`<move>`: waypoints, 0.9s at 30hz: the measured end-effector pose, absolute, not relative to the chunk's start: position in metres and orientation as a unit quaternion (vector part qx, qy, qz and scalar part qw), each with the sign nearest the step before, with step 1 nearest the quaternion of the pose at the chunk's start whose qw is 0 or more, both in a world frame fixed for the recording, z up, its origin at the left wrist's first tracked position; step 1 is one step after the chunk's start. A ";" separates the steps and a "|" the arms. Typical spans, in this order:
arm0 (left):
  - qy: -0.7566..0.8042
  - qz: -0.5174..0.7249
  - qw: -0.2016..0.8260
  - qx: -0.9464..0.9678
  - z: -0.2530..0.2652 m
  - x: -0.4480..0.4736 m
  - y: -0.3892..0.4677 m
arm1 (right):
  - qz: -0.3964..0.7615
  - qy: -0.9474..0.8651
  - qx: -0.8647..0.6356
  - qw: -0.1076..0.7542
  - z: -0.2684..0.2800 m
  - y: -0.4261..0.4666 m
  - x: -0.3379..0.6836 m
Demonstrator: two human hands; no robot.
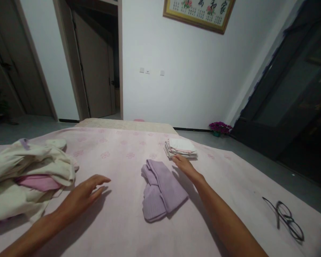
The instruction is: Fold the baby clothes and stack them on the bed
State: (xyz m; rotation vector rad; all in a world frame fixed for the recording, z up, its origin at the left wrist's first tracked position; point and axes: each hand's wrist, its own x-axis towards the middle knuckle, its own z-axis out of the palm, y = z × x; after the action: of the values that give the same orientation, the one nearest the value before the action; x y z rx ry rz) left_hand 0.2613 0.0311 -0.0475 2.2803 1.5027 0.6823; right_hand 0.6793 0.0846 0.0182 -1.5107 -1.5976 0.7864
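Observation:
A folded lilac knit garment (166,189) lies on the pink patterned cloth in the middle, with its ribbed edge toward me. My left hand (87,189) hovers over the cloth to its left, thumb and fingers apart, holding nothing. My right hand (186,165) reaches past the garment's right side, close to a folded white stack of cloth (182,145) with pinkish edges; its fingers are stretched out and whether they touch the stack is unclear. At the far left sits a loose heap of cream clothes (40,160) with a pink piece (40,182) showing in it.
Black-framed eyeglasses (286,219) rest on the pink cloth (123,221) at the right. Beyond its far edge are a beige surface (123,124), a white wall (182,92) and a doorway. Purple flowers (219,127) stand on the floor by the dark glass at right.

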 end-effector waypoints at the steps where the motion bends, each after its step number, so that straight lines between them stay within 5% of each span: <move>1: 0.532 0.228 0.194 0.792 -0.050 0.272 0.029 | 0.290 -0.650 -0.595 0.372 0.019 0.078 0.677; 8: 0.500 0.244 0.273 0.785 -0.053 0.347 0.037 | 0.142 -0.799 -0.561 0.164 -0.003 0.032 0.630; 11: 0.462 0.287 0.293 0.786 -0.057 0.378 0.041 | 0.135 -0.778 -0.565 0.240 -0.016 0.036 0.622; 17: 0.422 0.404 0.273 0.764 -0.054 0.416 0.042 | 0.358 -0.673 -0.504 0.405 -0.001 0.045 0.618; 27: 0.526 0.404 0.114 0.740 0.012 0.352 0.056 | 0.412 -0.621 -0.502 0.440 0.019 0.044 0.645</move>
State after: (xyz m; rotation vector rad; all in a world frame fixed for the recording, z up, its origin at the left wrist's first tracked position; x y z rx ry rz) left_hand 0.3520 0.0560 0.0117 2.1684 1.5432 1.1833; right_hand 0.6448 0.0442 0.0189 -1.2467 -1.5415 1.0224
